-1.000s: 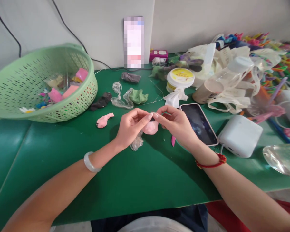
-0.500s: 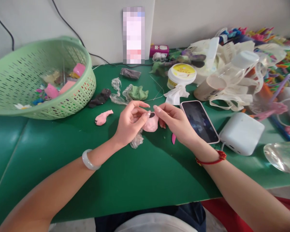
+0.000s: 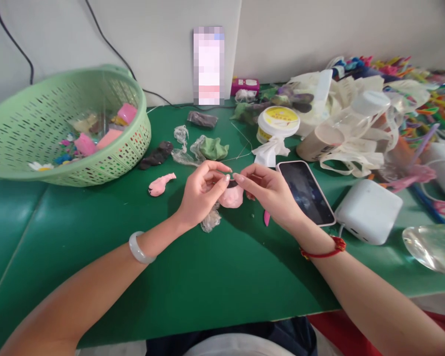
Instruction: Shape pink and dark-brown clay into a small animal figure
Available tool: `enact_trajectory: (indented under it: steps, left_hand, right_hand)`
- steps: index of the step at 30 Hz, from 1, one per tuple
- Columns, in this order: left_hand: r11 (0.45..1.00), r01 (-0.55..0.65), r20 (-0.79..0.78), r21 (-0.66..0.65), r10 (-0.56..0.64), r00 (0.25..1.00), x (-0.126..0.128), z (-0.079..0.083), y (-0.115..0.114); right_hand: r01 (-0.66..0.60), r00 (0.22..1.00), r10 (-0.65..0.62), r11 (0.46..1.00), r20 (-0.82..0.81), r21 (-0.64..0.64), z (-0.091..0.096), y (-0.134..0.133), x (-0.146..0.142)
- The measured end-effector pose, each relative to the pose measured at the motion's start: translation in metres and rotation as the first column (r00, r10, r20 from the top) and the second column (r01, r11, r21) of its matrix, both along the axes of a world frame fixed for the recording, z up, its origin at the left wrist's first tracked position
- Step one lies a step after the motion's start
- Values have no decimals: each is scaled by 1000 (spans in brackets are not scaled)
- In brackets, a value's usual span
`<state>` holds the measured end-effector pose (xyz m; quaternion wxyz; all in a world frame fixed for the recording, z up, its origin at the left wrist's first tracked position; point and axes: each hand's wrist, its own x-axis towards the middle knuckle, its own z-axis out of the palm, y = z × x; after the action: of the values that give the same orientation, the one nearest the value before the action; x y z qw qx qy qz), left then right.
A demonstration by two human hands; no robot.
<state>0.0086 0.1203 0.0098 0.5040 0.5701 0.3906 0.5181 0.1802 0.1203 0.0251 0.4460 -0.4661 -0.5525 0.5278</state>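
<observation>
Between my two hands is a rounded lump of pink modelling clay (image 3: 231,198) with a dark patch along its top. My left hand (image 3: 203,192) is closed on its left side, thumb and forefinger at the top edge. From the other side my right hand (image 3: 269,190) grips it, thumb and forefinger pinched near the dark patch; its other fingers are partly hidden. Crumpled clear plastic wrap (image 3: 211,220) lies just below. Off to the left rests a second pink clay piece (image 3: 162,185) with a narrow tail. A flat bright pink tool (image 3: 267,218) pokes out beneath my right hand.
A green basket (image 3: 141,143) of clay pieces stands left. Behind my hands lie black clay (image 3: 156,155), green clay (image 3: 215,148) and a white tub (image 3: 278,124). To the right are a phone (image 3: 307,192), a white box-shaped device (image 3: 370,211) and a cup (image 3: 319,142).
The view has tilted slightly upward, so everything sits a little lower. Both hands stay on the pink clay, whose dark top now shows as a wider strip between the fingertips.
</observation>
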Motion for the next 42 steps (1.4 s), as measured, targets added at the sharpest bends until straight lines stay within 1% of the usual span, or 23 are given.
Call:
enact_trajectory:
  steps: [2,5,8,11,14,17,19,20,21,22,23,24,25,27,28,29,32,35,38,42]
  left_hand:
    - [1000,-1,-14,25,1,1000,-1,-1,0]
    - [995,2,-70,97,5,998,-3,0,-1]
    - [979,15,-191,202,24,981,-5,4,-4]
    - [944,37,-311,327,71,948,-7,6,-7]
    - [877,69,-427,475,161,890,-8,5,-8]
    - [758,160,-531,632,274,802,-9,3,-7]
    - [694,207,-559,690,328,762,-10,2,-7]
    - [678,215,-564,702,345,750,-10,2,-7]
    - [675,214,-566,706,356,743,-11,2,-7]
    - [684,203,-567,700,361,740,-11,2,-7]
    - [705,187,-569,684,356,742,-11,2,-7]
    - [739,161,-567,654,337,751,-10,2,-7]
    - [786,122,-557,605,309,771,-10,2,-7]
    - [885,23,-494,465,238,836,-9,2,-6]
    - [921,-27,-440,388,210,873,-9,2,-5]
    - [944,-71,-374,321,195,907,-8,1,-3]
    - [970,-145,-176,194,180,968,-7,-1,2]
    - [982,-143,-26,125,147,989,-6,-2,6]
    - [992,-118,54,52,115,992,-5,-2,7]
    - [991,-67,86,-117,77,993,-4,0,8]
  right_hand:
    - [4,1000,-4,1000,3,6,0,0,0]
    - [19,1000,-19,1000,6,22,0,1,1]
    - [35,999,-36,999,2,21,0,2,1]
    - [35,999,-35,999,-3,4,1,3,2]
    - [20,1000,-20,1000,-4,10,1,2,3]
    - [12,1000,-12,1000,-7,18,0,1,3]
    - [20,1000,-20,1000,-7,9,-1,1,2]
    - [23,1000,-23,1000,-6,0,-1,1,2]
    - [22,1000,-22,1000,-4,-10,-2,2,2]
    - [14,1000,-14,1000,-2,-22,-2,2,2]
    - [2,1000,-2,999,1,-35,-2,2,2]
    - [-16,1000,16,998,4,-53,-2,3,2]
    - [-35,999,36,997,6,-70,-1,3,3]
    - [-71,997,72,994,7,-88,1,3,4]
    - [-81,997,82,993,8,-83,2,2,5]
    - [-90,996,91,993,10,-73,3,2,5]
    - [-126,991,128,990,30,-70,3,1,4]
    - [-136,988,144,982,57,-132,3,-1,2]
    - [-90,994,98,987,54,-134,3,1,3]
    - [-55,998,51,988,-30,-144,3,7,10]
